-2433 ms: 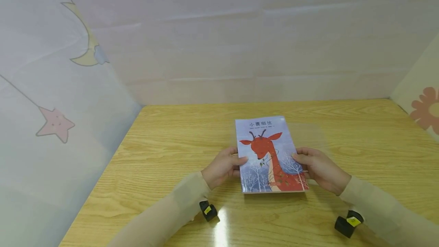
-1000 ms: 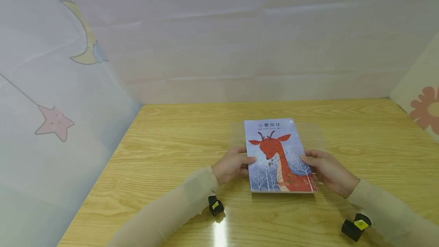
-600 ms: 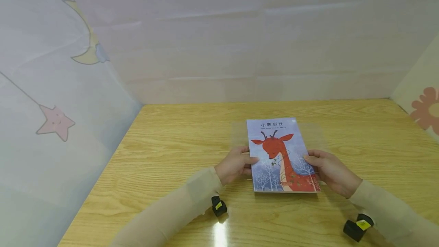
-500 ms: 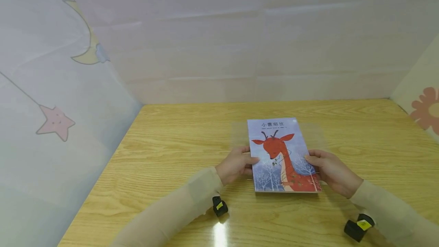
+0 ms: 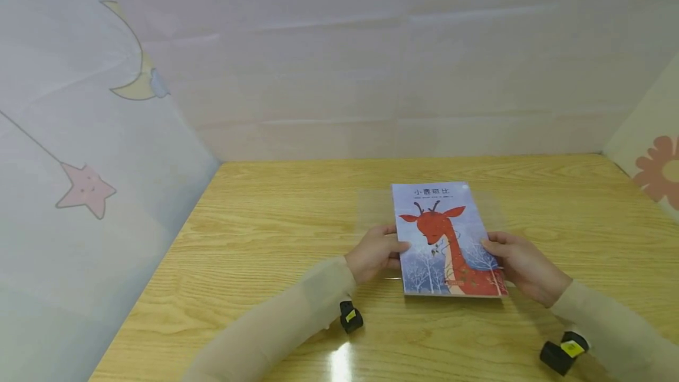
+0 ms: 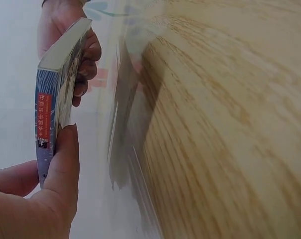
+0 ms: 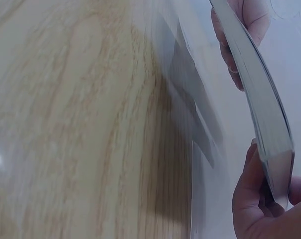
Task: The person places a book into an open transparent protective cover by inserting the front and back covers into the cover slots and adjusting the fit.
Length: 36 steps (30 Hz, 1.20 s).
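A paperback book [image 5: 437,276] with a red deer on a blue-violet cover is held face up in the head view, tilted slightly. My left hand [image 5: 373,252] pinches its left edge, thumb on the cover and fingers underneath. On the opposite edge, my right hand [image 5: 530,267] grips it the same way. The left wrist view shows the book's spine [image 6: 45,112] with a red label, raised above the table. Page edges [image 7: 262,107] face the right wrist camera, and the book bows a little. Beneath it, a clear plastic sheet [image 5: 376,208] lies on the table.
The wood-grain table [image 5: 254,223] reaches back to a pale cloth wall [image 5: 318,75]. A side wall with a printed pink star [image 5: 86,189] and a moon stands at left; a printed flower [image 5: 660,170] is at right. Black wrist cameras [image 5: 351,317] hang under both sleeves.
Both hands have carried the book steadily to the right over the table. Their hold on its two edges looks the same throughout, and the plastic sheet stays where it was.
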Each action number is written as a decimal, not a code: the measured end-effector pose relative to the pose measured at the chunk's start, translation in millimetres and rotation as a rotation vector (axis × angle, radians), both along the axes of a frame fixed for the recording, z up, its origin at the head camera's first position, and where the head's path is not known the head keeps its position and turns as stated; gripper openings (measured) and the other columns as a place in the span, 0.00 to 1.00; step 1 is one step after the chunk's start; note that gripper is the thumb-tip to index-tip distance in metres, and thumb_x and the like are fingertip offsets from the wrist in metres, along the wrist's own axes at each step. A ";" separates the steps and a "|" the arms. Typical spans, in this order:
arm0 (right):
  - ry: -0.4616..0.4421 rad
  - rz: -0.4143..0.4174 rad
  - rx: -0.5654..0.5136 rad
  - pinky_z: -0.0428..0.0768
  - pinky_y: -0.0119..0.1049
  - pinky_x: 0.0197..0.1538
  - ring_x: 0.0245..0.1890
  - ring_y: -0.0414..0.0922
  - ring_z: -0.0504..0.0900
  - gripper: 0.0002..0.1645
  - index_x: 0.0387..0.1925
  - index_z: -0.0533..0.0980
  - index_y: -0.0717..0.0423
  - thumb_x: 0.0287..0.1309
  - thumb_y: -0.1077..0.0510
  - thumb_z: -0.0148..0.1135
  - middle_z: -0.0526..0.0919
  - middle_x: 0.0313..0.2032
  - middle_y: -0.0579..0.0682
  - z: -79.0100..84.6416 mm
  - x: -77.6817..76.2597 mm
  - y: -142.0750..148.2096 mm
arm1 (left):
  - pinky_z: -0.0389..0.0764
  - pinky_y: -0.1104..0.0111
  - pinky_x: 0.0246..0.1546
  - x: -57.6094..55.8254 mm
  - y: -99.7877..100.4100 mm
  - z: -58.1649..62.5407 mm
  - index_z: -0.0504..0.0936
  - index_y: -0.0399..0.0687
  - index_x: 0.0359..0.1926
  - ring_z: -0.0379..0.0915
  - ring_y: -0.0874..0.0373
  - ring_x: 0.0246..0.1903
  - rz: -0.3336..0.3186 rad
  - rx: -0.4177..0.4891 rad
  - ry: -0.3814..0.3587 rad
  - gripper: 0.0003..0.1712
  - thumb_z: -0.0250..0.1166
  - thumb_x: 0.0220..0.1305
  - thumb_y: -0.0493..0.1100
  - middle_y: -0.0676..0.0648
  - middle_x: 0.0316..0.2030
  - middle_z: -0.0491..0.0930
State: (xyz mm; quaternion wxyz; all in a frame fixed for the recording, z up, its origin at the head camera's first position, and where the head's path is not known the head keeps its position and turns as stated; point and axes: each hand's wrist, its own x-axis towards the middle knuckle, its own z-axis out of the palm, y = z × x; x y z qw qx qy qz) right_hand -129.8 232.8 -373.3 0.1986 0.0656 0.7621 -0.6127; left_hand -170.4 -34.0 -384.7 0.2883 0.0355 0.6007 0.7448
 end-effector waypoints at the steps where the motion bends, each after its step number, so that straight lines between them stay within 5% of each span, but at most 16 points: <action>1: 0.001 -0.001 0.002 0.80 0.36 0.44 0.40 0.34 0.77 0.36 0.68 0.42 0.81 0.77 0.54 0.36 0.76 0.43 0.41 0.4 0.0 1.1 | 0.82 0.56 0.44 -0.6 1.2 0.1 0.70 0.29 0.61 0.81 0.46 0.42 0.000 0.000 -0.003 0.21 0.54 0.68 0.27 0.36 0.46 0.82; 11: 0.005 -0.017 0.009 0.80 0.35 0.45 0.40 0.32 0.77 0.38 0.68 0.42 0.80 0.77 0.52 0.37 0.75 0.43 0.40 -1.0 -2.1 8.6 | 0.82 0.57 0.46 -5.8 10.0 -0.8 0.68 0.28 0.63 0.81 0.47 0.41 -0.014 -0.013 0.012 0.23 0.53 0.68 0.27 0.36 0.47 0.81; 29: -0.039 -0.127 -0.079 0.79 0.31 0.45 0.39 0.28 0.75 0.44 0.71 0.31 0.74 0.76 0.49 0.37 0.64 0.58 0.58 -3.6 -11.7 21.4 | 0.82 0.58 0.44 -11.7 34.2 -2.3 0.71 0.26 0.58 0.80 0.51 0.36 0.057 -0.036 0.024 0.20 0.54 0.65 0.25 0.36 0.44 0.82; 36: -0.031 -0.136 -0.077 0.80 0.31 0.46 0.39 0.29 0.75 0.44 0.71 0.31 0.74 0.76 0.49 0.38 0.67 0.53 0.52 -3.8 -15.4 25.5 | 0.82 0.58 0.45 -16.1 35.5 -1.4 0.69 0.28 0.62 0.81 0.48 0.41 0.054 -0.050 0.016 0.23 0.54 0.66 0.25 0.37 0.45 0.82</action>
